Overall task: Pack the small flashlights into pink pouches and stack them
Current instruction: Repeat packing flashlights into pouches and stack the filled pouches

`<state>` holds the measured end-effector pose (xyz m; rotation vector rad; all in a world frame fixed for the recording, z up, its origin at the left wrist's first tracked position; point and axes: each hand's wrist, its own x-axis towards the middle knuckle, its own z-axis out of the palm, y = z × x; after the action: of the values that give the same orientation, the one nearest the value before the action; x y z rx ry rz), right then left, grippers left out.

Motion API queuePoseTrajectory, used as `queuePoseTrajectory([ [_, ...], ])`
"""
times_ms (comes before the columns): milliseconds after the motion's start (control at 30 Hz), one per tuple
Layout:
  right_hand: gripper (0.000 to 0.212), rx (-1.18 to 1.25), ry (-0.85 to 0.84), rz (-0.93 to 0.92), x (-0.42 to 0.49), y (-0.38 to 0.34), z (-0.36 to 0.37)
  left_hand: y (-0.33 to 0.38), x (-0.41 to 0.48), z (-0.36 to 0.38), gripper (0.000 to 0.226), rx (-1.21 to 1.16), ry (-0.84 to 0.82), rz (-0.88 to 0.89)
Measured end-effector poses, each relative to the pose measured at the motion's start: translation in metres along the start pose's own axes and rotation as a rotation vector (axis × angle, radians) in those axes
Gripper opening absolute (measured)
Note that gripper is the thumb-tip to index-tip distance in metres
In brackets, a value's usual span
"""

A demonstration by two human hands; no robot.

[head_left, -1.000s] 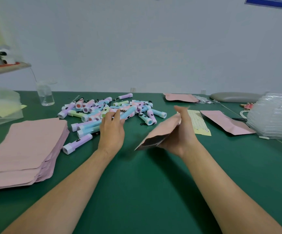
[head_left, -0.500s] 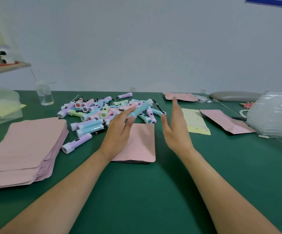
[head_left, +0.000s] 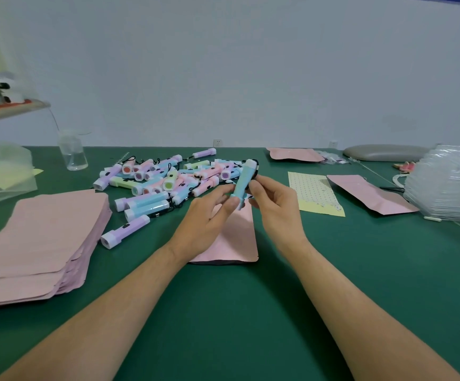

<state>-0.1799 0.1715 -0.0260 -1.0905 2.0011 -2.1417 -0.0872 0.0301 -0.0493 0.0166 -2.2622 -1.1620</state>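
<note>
Blue flashlight [head_left: 244, 185] first: pinching it with left hand [head_left: 204, 215] and right hand [head_left: 275, 207], holding it over the flat pink pouch [head_left: 231, 243], likely tidying cord [head_left: 256, 170] before inserting.

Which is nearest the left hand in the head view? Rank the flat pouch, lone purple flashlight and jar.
1. The flat pouch, directly under the left hand.
2. The lone purple flashlight, to its left by the pouch stack.
3. The jar, far back left.
</note>
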Motion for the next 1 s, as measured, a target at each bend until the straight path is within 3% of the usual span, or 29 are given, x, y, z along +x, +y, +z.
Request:
queuePoseTrajectory([
  [200,0.025,0.122,0.011,0.084,0.005,0.001,-0.011,-0.001,-0.001,0.001,0.039,-0.014,-0.064,0.01],
  [467,0.015,0.129,-0.193,0.14,0.008,0.006,-0.016,0.003,0.0,-0.009,0.039,0.026,-0.159,-0.015],
  [567,0.015,0.084,-0.183,0.156,0.009,0.011,-0.018,-0.002,0.003,-0.025,0.059,0.24,-0.229,-0.018],
  [600,0.014,0.077,-0.167,0.158,0.009,0.012,-0.018,-0.005,0.003,-0.031,0.057,0.269,-0.23,-0.055],
  [667,0.014,0.075,-0.132,0.161,0.01,0.014,-0.02,-0.013,-0.001,-0.045,0.076,0.289,-0.254,-0.159],
  [733,0.014,0.084,-0.105,0.157,0.011,0.013,-0.022,-0.018,-0.005,-0.058,0.099,0.271,-0.376,-0.236],
  [867,0.011,0.107,-0.072,0.144,0.012,0.01,-0.025,-0.017,-0.003,-0.063,0.11,0.263,-0.651,-0.32],
  [1000,0.011,0.134,-0.059,0.142,0.013,0.005,-0.024,-0.013,-0.003,-0.062,0.092,0.266,-0.619,-0.334],
])
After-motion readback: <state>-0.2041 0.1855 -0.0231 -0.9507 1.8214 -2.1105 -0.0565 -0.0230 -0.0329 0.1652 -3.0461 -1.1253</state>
